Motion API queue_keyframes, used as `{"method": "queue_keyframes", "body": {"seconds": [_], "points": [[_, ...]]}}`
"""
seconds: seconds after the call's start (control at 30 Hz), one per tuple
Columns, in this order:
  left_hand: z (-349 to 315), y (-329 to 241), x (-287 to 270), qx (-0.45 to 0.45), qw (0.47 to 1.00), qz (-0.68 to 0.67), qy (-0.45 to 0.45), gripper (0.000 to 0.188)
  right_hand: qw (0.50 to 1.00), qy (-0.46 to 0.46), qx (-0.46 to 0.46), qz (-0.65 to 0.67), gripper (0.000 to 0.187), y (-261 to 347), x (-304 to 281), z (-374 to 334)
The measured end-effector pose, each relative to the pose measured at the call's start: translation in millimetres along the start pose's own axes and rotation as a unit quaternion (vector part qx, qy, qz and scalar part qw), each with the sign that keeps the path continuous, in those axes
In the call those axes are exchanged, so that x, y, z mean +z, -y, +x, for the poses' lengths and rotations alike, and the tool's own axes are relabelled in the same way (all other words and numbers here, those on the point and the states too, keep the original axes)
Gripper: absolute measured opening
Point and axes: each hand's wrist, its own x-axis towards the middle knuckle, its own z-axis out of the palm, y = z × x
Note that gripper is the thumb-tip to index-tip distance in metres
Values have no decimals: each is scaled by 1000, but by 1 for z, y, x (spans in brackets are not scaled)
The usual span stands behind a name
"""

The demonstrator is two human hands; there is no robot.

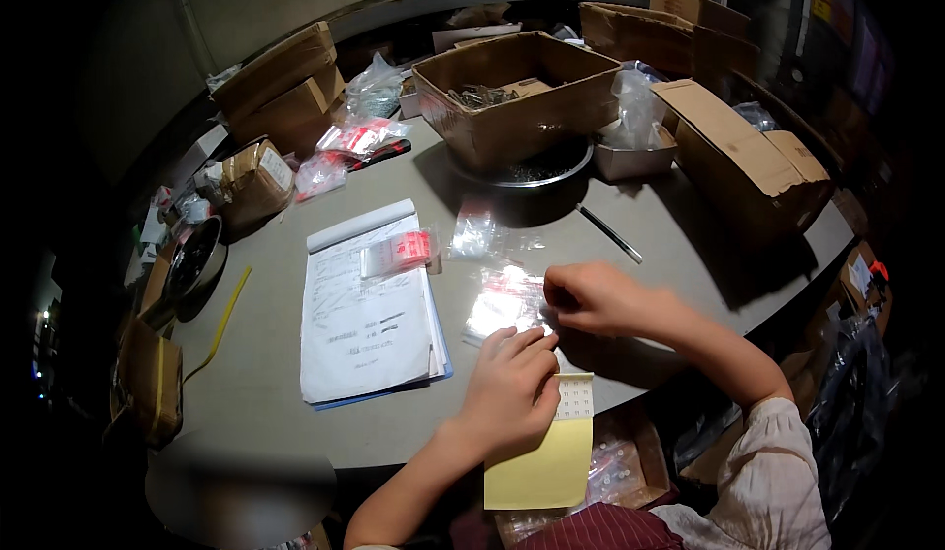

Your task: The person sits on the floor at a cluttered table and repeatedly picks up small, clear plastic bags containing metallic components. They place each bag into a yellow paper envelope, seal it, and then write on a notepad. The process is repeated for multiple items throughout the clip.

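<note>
1. Risk, in our judgement: the clear bags [500, 310] could skid over one another; likely cause, slick film if the left hand [512, 383] presses too lightly.
2. Second risk: the yellow sheet [539, 463] overhangs the edge of the bench [256, 373]; a knock might drop it into the box [648, 450] below.
3. Position: we see the bags at the left hand's extended fingertips, left of the right hand [596, 299].
4. Right fingers curl inward; we cannot tell whether either hand grips anything.
</note>
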Motion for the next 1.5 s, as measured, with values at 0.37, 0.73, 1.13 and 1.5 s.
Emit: {"method": "queue_keyframes", "body": {"seconds": [0.37,0.73,1.13,1.5], "points": [[-3,-1,-1,-18,1000,-1,2,16,993,-74,72,-58,43,-30,-12,-44],[3,6,-22,-54,995,-77,44,15,988,-144,-7,50,24,22,25,-141],[4,2,-18,-23,997,-77,16,13,976,-124,11,176,17,56,28,-147],[-9,-3,-26,-251,948,-188,-62,15,936,-103,121,313,20,32,21,-101]]}}
